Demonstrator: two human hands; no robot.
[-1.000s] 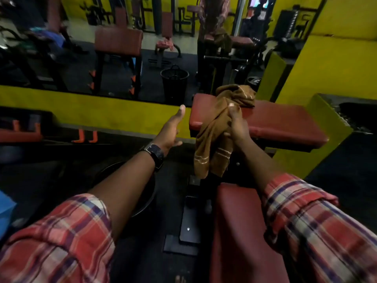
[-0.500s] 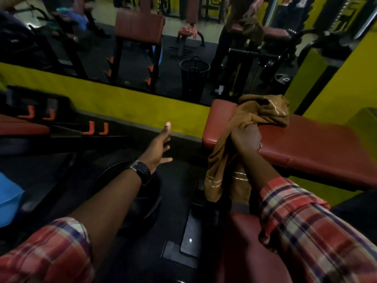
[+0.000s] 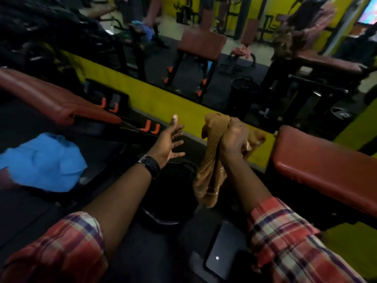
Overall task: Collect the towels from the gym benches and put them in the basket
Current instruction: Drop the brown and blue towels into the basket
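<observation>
My right hand grips a brown towel, which hangs in the air clear of the red bench on the right. The towel's lower end dangles over the right rim of a black basket on the floor between my arms. To the left of the towel is my left hand, fingers spread and holding nothing; there is a dark watch on its wrist. A blue towel lies on a bench at the left.
Another red bench slants across the upper left. Behind a low yellow wall a mirror shows more benches, a black basket and towels. A black machine base plate lies on the dark floor near my right forearm.
My right hand has lifted the brown towel off the right bench and carried it left, over the basket. The view has swung left, bringing the blue towel into sight.
</observation>
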